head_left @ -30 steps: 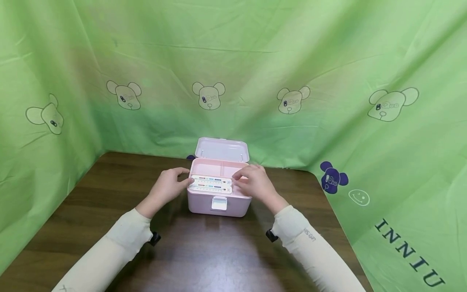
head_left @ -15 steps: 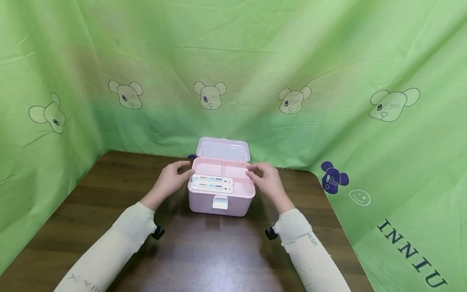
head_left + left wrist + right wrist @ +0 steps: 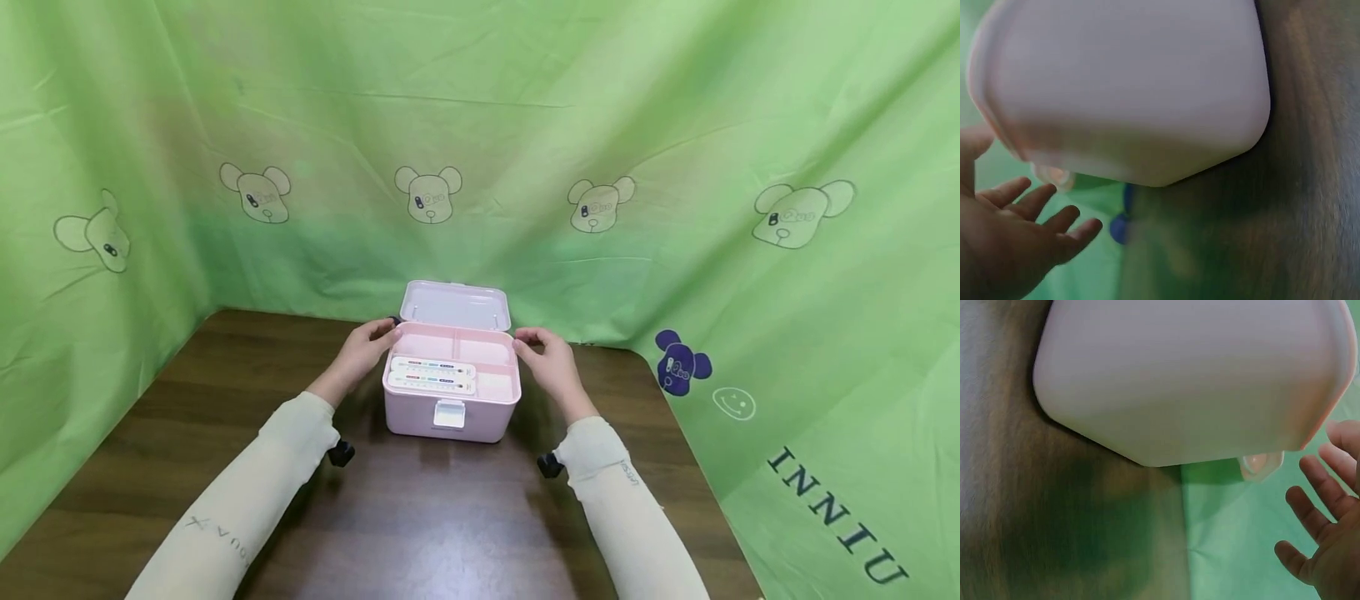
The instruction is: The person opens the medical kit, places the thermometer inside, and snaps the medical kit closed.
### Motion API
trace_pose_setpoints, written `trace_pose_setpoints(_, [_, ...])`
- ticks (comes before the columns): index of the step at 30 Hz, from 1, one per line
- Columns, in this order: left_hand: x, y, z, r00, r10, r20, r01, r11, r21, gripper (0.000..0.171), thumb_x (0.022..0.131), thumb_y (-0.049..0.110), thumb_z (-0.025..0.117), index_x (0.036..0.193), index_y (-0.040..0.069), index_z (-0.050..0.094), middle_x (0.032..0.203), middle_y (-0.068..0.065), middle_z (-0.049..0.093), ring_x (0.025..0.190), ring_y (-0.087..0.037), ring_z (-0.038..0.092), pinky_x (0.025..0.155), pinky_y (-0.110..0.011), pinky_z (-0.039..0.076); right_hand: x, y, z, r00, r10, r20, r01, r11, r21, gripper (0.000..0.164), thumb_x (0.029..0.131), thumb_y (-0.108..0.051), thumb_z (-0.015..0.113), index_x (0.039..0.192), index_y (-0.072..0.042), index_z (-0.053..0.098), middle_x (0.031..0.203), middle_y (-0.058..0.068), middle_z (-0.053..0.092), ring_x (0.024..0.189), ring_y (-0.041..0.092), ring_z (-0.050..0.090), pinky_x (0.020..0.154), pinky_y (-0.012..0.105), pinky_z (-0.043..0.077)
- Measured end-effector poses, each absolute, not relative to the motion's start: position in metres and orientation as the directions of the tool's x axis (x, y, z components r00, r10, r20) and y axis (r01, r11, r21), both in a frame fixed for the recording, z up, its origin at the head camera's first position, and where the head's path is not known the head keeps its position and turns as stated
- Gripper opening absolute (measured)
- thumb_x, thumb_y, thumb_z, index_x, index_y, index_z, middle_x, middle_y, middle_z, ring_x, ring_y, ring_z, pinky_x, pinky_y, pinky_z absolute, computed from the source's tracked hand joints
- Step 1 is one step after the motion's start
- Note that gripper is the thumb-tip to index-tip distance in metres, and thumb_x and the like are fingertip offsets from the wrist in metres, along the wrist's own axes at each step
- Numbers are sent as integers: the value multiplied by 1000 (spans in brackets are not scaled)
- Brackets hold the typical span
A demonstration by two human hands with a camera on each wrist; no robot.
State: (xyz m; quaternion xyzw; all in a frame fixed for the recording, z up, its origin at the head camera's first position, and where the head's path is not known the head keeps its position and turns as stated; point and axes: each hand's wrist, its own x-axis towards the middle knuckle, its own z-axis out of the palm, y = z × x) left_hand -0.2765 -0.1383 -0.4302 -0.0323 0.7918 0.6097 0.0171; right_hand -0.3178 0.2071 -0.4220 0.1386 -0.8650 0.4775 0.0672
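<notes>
A pink lidded storage box (image 3: 412, 418) stands on the table, its lid (image 3: 456, 307) tipped back. Inside is a pink divided tray (image 3: 423, 340); two slim white cases (image 3: 433, 382) with coloured print lie side by side in its front left. My left hand (image 3: 362, 354) is at the box's left rim towards the back, and my right hand (image 3: 553, 368) mirrors it on the right. In the left wrist view the fingers (image 3: 1066, 219) spread loosely beside the box's end wall. Loosely spread too are the right fingers (image 3: 1304, 509) in the right wrist view. Neither hand grips anything.
A white latch (image 3: 450, 413) hangs on the box front. The brown wooden table (image 3: 435, 533) reaches to a green curtain (image 3: 510, 125) at the back and sides, printed with bear heads. Dark wrist cameras (image 3: 341, 453) sit at both cuffs.
The right hand has left the right end of the white cases and moved out to the box's right rim. My left hand has slid back along the left rim. The cases stay put.
</notes>
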Motion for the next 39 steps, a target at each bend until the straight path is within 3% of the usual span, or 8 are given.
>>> trace_pose_setpoints(5, [-286, -140, -438, -990, 40, -133, -133, 23, 991, 62, 107, 27, 53, 160, 4, 31, 166, -14, 31, 152, -33, 31, 120, -55, 32, -324, 208, -427, -961, -165, 222, -274, 465, -841, 35, 99, -23, 70, 128, -2, 68, 123, 16, 69, 118, 29, 60, 104, 46, 47])
trace_pose_setpoints(9, [-290, -140, -442, -988, 72, -134, -136, -20, 990, 61, 108, 24, 51, 162, 6, 28, 168, -13, 29, 151, -32, 32, 119, -53, 33, -327, 208, -432, -966, -171, 195, -251, 432, -866, 39, 100, -21, 69, 132, 0, 66, 128, 19, 67, 122, 31, 59, 106, 46, 47])
trace_pose_setpoints(19, [-289, -141, -447, -987, 102, -121, -125, -38, 991, 59, 109, 22, 48, 163, 8, 27, 167, -14, 30, 147, -32, 37, 117, -52, 37, -330, 206, -437, -977, -214, 22, -98, 352, -931, 48, 103, -26, 63, 143, 2, 57, 144, 22, 57, 136, 34, 50, 115, 50, 39])
trace_pose_setpoints(26, [-289, -143, -448, -984, 134, -117, -122, -33, 992, 59, 109, 22, 48, 163, 8, 26, 167, -15, 30, 143, -33, 40, 115, -51, 39, -332, 201, -438, -962, -258, -89, 23, 250, -968, 50, 106, -26, 57, 150, -3, 50, 155, 18, 47, 142, 34, 42, 117, 62, 31])
trace_pose_setpoints(39, [-291, -144, -444, -977, 170, -126, -138, -62, 988, 61, 109, 18, 47, 164, 8, 24, 168, -16, 26, 147, -35, 36, 119, -54, 34, -333, 197, -438, -954, -252, -160, 119, 170, -978, 53, 107, -24, 53, 157, -10, 43, 161, 13, 41, 146, 30, 39, 118, 55, 33])
